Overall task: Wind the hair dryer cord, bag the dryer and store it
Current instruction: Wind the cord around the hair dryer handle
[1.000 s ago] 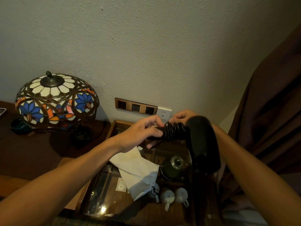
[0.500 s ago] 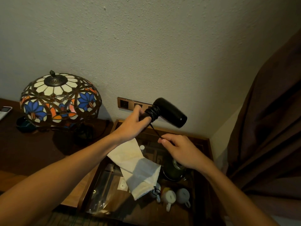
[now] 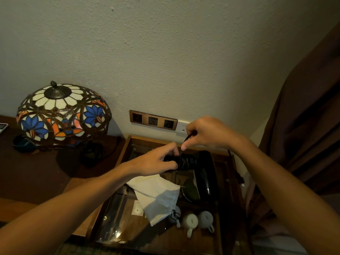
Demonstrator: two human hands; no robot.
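Note:
My left hand (image 3: pixel 156 162) grips the handle of the black hair dryer (image 3: pixel 206 173), whose barrel points down toward me over the tray. Black cord (image 3: pixel 187 161) is coiled in several turns around the handle. My right hand (image 3: pixel 207 133) is just above the coil, pinching a loop of the cord, and the loose end trails off behind my right wrist. A white drawstring bag (image 3: pixel 158 196) hangs under my left hand, pinned between it and the handle.
A glass-topped wooden tray table (image 3: pixel 128 218) holds a dark teapot (image 3: pixel 189 192) and three white cups (image 3: pixel 191 221). A stained-glass lamp (image 3: pixel 62 115) stands left on the dark desk. A socket panel (image 3: pixel 152 119) is on the wall. Brown curtain (image 3: pixel 303 126) hangs right.
The dryer has dropped from near the sockets to over the tray, barrel now pointing down. My right hand rose from below the dryer to above the coil, still holding the cord.

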